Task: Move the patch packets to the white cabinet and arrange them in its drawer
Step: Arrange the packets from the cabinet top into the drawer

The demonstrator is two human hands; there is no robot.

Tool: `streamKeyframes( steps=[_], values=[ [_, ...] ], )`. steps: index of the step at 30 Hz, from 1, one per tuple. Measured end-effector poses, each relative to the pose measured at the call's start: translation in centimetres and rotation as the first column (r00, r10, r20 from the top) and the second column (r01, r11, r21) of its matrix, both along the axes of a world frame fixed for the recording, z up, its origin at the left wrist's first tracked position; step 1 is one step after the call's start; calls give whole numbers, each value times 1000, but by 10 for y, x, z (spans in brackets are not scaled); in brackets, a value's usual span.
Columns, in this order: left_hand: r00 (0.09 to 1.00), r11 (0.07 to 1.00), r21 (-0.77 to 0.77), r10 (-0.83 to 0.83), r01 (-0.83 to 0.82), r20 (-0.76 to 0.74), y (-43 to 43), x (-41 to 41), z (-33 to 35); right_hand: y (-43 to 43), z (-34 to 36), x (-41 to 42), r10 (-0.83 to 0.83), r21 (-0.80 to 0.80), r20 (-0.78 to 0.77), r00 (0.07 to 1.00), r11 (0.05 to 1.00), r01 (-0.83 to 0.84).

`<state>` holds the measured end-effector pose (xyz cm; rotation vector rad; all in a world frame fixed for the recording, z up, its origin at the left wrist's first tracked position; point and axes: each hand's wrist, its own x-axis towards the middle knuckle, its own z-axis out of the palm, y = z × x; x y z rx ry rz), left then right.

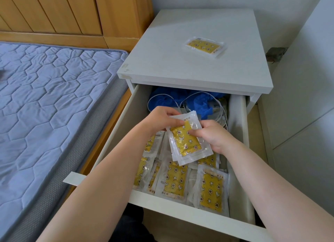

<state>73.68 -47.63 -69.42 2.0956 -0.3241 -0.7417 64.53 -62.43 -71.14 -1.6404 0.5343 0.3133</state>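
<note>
Held above the open drawer (pixel 180 206) of the white cabinet (pixel 180 64): a small stack of patch packets (pixel 187 144), pinched at its upper left corner by the left hand (pixel 162 120) and at its right edge by the right hand (pixel 212 136), fingers curled on the plastic. Beneath, overlapping loosely across the drawer's front half, more packets (pixel 211 191). Behind those, blue cloth (pixel 198 104) and a white cable (pixel 222 113). Flat on the cabinet top, one lone packet (pixel 205 46). At left, a bed (pixel 54 97).

White cabinet (pixel 180 61): 1, with 1 drawer (pixel 180 207). Patch packets: 1 packet on the cabinet top (pixel 205 46); held stack (pixel 186 142), at least 2, edges overlap so exact count unclear; heap of packets (pixel 211 189) on the drawer floor, at least 6 faces showing, total not countable. Hands: 2, left hand (pixel 162 118) and right hand (pixel 211 137).
</note>
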Motion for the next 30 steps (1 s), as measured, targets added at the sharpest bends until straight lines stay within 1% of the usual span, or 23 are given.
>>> streamKeyframes(
  steps=[3, 6, 8, 12, 14, 16, 19, 21, 24, 25, 27, 28, 30],
  values=[
    [994, 991, 91, -98, 94, 42, 0, 0, -1, 3, -2, -1, 75, -75, 18, 997, 994, -74],
    [987, 988, 107, -121, 109, 107, 5, 3, 3, 3, -3, -1, 155, -186, 52, 987, 972, -143],
    [984, 985, 129, -131, 115, 123, 15, 8, 6, 3, -5, -2, 178, -254, 43, 983, 953, -162],
    [977, 965, 194, -197, 178, 80, 40, 15, 9, 3, -8, -2, 216, -409, 5, 976, 891, -196],
    [966, 940, 246, -254, 237, 41, 53, 17, 10, 3, -8, -3, 247, -447, -10, 969, 866, -225],
    [934, 873, 351, -357, 337, -9, 64, 18, 9, 4, -8, -4, 271, -472, -24, 962, 846, -250],
    [850, 682, 534, -506, 500, -149, 73, 17, 2, 4, -8, -4, 294, -505, -45, 955, 818, -276],
    [813, 553, 645, -549, 528, -195, 69, 13, -5, 4, -9, -5, 300, -521, -53, 953, 805, -282],
    [782, 371, 800, -595, 471, -185, 59, 7, -19, 4, -11, -5, 293, -536, -66, 954, 796, -281],
    [782, 340, 830, -600, 441, -169, 57, 6, -24, 4, -11, -4, 287, -539, -70, 955, 795, -278],
    [789, 316, 864, -598, 392, -139, 54, 8, -33, 4, -12, -4, 279, -539, -75, 957, 796, -274],
    [791, 320, 867, -598, 382, -128, 53, 8, -35, 4, -13, -3, 279, -539, -75, 957, 796, -274],
    [792, 382, 835, -602, 397, -101, 51, 9, -35, 3, -14, -3, 281, -541, -72, 957, 795, -274]
  ],
)
